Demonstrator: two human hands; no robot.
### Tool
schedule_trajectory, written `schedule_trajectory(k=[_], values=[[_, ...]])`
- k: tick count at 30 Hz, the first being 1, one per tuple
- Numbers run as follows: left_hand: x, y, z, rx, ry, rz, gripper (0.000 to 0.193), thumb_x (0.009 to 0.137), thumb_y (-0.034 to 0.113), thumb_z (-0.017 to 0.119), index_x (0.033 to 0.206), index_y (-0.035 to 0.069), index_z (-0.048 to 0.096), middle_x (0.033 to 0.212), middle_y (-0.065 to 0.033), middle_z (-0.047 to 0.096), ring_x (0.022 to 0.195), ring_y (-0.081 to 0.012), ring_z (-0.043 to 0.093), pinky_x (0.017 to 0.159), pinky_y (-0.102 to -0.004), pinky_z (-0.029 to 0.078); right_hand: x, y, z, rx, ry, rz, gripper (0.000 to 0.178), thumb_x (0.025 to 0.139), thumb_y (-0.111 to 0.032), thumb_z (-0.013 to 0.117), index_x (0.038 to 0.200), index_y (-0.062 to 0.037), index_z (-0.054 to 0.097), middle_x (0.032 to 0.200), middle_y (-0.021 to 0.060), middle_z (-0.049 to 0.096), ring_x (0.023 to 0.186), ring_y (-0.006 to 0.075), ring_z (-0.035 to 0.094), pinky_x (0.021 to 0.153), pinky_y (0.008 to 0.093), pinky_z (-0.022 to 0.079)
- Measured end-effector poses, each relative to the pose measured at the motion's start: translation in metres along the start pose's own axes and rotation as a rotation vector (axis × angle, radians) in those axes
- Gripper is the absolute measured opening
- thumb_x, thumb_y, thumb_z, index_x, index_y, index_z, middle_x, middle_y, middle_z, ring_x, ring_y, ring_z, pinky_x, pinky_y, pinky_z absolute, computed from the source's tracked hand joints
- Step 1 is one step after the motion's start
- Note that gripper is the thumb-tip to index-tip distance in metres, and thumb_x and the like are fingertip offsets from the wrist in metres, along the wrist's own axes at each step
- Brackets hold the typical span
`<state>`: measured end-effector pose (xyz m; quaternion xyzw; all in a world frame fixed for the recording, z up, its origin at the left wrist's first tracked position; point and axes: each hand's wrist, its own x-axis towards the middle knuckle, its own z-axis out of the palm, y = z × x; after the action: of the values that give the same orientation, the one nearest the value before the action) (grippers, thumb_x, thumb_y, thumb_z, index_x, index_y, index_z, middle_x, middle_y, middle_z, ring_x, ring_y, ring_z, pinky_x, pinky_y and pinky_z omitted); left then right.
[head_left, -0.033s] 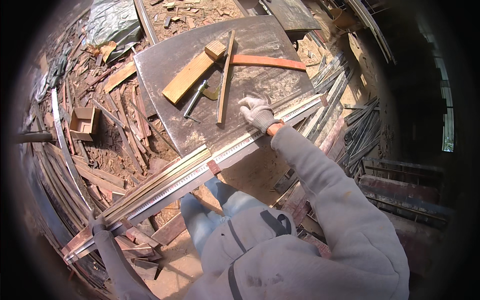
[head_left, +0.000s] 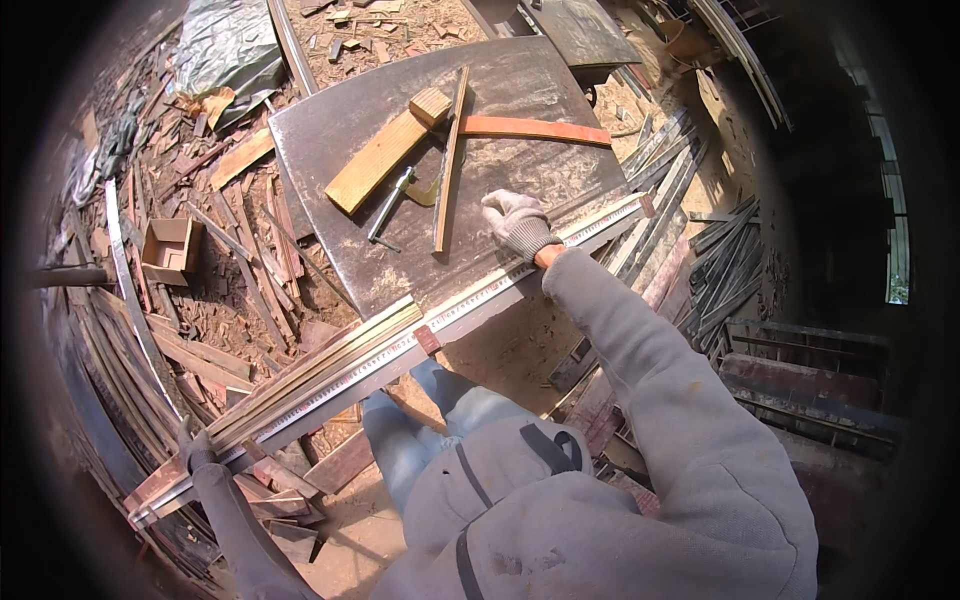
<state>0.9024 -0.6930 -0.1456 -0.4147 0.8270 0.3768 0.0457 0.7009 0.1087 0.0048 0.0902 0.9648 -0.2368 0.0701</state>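
At the far left edge I note a small open cardboard box (head_left: 168,248) lying among scattered wood offcuts (head_left: 250,240) on the ground.

Near left: my left hand (head_left: 197,452), gloved, is closed around the low end of a bundle of long thin strips (head_left: 320,365). The bundle runs diagonally, from that grip up and right across the near edge of the metal work table (head_left: 330,130). Beside the strips, on their near side, lies a long ruled fence rail (head_left: 480,300) with a small red stop block (head_left: 427,340) on it, just left of centre.

Centre, on the table: a thick wooden plank (head_left: 375,165) with a small block (head_left: 431,105) at its far end, a slim upright strip (head_left: 450,160), a metal hand tool (head_left: 392,203) and an orange-red curved strip (head_left: 535,130). These lie apart from the bundle.

Right of centre: my right hand (head_left: 518,225), in a pale knit glove, rests palm down with fingers loosely bent on the table at the bundle's upper stretch. I cannot tell whether it grips the strips or only presses on them.

Risk assessment, as a judgement:
- The bundle is long and supported only at the table edge and in the left hand; the strips may fan apart or sag if either hand eases off.
- A loose strip could slide off the near edge onto the legs below.
- Debris underfoot makes a stumble likely during any shift of stance.
- Glove fabric may snag on the stop block.
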Motion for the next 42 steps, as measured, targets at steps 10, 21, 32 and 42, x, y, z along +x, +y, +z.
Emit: schedule_trajectory(k=[10, 21, 32, 42], values=[[-0.242, 0.232, 0.134, 0.326, -0.035, 0.998, 0.041, 0.097, 0.025, 0.067, 0.135, 0.008, 0.066, 0.135, -0.0158, 0.066, 0.129, -0.0368, 0.058, 0.118, -0.0508, 0.038, 0.067, -0.053, 0.033, -0.018, -0.157, 0.227, 0.059, 0.081, -0.037, 0.076, 0.127, -0.0018, 0.066, 0.127, 0.0269, 0.068, 0.121, 0.0397, 0.065, 0.104, 0.0448, 0.052], [-0.305, 0.195, 0.076, 0.317, 0.018, 0.779, 0.045, 0.098, 0.027, 0.07, 0.137, 0.005, 0.064, 0.137, -0.0163, 0.064, 0.131, -0.0351, 0.057, 0.116, -0.0468, 0.041, 0.171, 0.128, -0.105, -0.693, 0.065, 0.147, 0.088, 0.084, -0.019, 0.075, 0.162, -0.0133, 0.036, 0.156, 0.0171, 0.048, 0.142, 0.0365, 0.049, 0.119, 0.0415, 0.042], [-0.375, 0.171, 0.054, 0.307, 0.034, 0.703, 0.047, 0.087, 0.024, 0.078, 0.129, 0.006, 0.069, 0.131, -0.0136, 0.069, 0.125, -0.0344, 0.063, 0.114, -0.0489, 0.044, 0.118, 0.122, -0.098, -0.956, -0.166, 0.176, 0.051, 0.086, -0.036, 0.074, 0.128, -0.0102, 0.063, 0.133, 0.0153, 0.064, 0.131, 0.0339, 0.057, 0.109, 0.0462, 0.048], [-0.403, 0.182, 0.031, -0.073, -0.095, 0.65, 0.057, 0.091, 0.035, 0.079, 0.137, 0.005, 0.062, 0.131, -0.0172, 0.067, 0.126, -0.0356, 0.063, 0.11, -0.0464, 0.048, 0.015, 0.02, -0.166, 0.476, 0.127, 0.008, 0.054, 0.09, -0.004, 0.075, 0.14, -0.0043, 0.056, 0.091, 0.0084, 0.069, 0.065, 0.0174, 0.067, 0.058, 0.0329, 0.056]])
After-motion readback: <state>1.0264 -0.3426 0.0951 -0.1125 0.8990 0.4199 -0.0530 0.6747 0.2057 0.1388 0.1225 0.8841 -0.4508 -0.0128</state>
